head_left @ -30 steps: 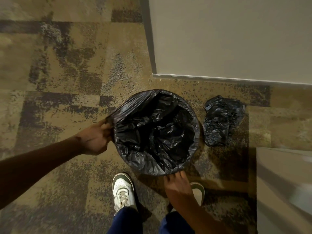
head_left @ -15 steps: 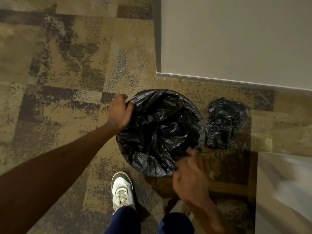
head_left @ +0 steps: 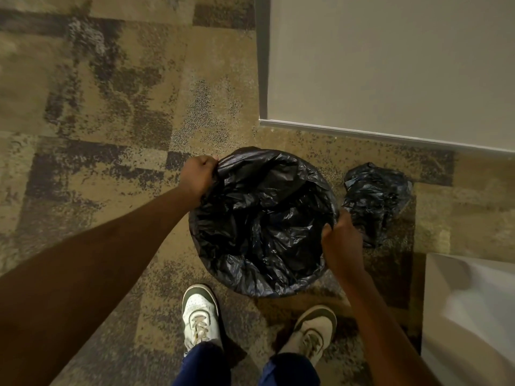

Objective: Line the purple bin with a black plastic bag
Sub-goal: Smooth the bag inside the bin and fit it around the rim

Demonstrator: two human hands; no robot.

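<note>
Only the head cam here, so one angle to go on: both hands have shifted round the rim since a second ago. The left hand point(head_left: 198, 175) was down at the bin's near-left edge and has slid up to the far-left, now fisted and pinching a fold of the black bag point(head_left: 262, 218). The right hand point(head_left: 341, 243) was resting at the near edge by the shoes and has jumped over to the right side, fingers curled and gripping the plastic at the rim there. The bag sits inside the bin on the carpet point(head_left: 117, 107), folded over the edge all round, so none of the purple actually shows. I'd say that means the liner's basically in and this is just tugging the overhang even. The other crumpled black bag point(head_left: 376, 196) hasn't budged, just right of the bin.
</note>
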